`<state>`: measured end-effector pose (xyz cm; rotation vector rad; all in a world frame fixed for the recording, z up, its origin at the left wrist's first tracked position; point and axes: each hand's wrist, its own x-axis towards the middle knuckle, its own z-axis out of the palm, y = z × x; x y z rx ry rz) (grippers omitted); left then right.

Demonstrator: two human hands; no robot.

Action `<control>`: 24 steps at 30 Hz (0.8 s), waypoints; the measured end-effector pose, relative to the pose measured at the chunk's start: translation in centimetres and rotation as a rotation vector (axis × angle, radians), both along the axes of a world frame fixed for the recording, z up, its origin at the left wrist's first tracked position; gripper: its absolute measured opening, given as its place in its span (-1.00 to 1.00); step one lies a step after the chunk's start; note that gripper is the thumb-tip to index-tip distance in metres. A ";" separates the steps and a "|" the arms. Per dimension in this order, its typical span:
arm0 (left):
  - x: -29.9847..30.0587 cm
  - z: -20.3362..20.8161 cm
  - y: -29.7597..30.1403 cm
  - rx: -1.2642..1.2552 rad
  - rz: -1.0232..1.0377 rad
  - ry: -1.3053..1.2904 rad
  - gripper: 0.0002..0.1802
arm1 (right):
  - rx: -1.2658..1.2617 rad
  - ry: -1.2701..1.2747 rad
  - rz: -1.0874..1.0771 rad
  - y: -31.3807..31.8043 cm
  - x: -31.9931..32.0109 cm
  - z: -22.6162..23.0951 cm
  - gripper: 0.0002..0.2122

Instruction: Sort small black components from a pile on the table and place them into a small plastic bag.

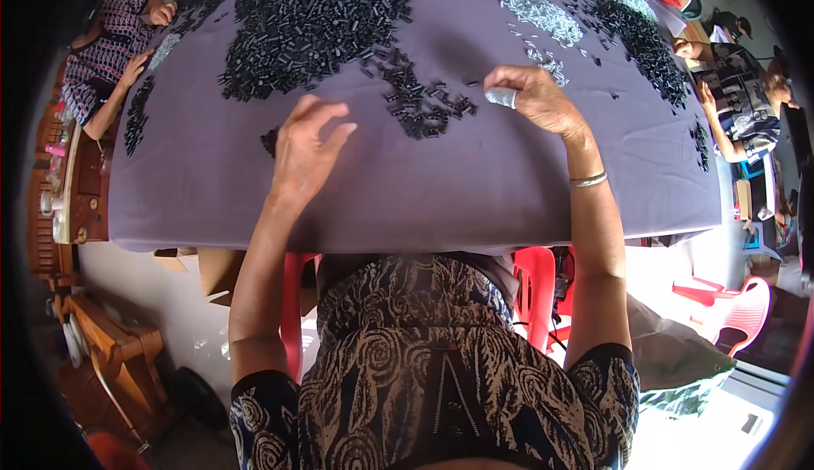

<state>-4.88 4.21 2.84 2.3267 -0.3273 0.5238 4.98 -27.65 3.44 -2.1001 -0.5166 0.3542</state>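
A purple cloth (475, 190) covers the table. A big heap of small black parts (314, 16) lies at the far middle, with a trail of them (424, 105) running toward me. My left hand (307, 144) rests on the cloth with fingers apart, covering a few black parts at its left edge (270, 141). My right hand (532, 95) hovers by the trail's right end; one finger wears a silvery wrap (500, 97). I cannot tell if it pinches a part. A bangle (588, 180) circles my right wrist.
A pile of small silvery parts (543, 14) and another black heap (640, 38) lie far right. One person sits at the far left (110, 55), another at the right (738, 97). Red plastic chairs (729, 300) stand lower right; wooden furniture (76, 207) stands left.
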 end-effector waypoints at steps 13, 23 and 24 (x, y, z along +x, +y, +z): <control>3.5 -1.4 -8.7 -0.168 -0.228 0.086 -0.85 | -0.063 -0.374 0.111 2.1 -1.5 -2.0 -0.88; 3.5 -3.0 -9.5 -0.316 -0.153 -0.079 -0.78 | -0.057 -0.524 0.060 3.3 -2.2 -2.1 -0.86; 3.4 -3.0 -9.5 -0.319 -0.176 -0.106 -0.76 | -0.030 -0.568 0.039 3.4 -2.3 -1.9 -0.85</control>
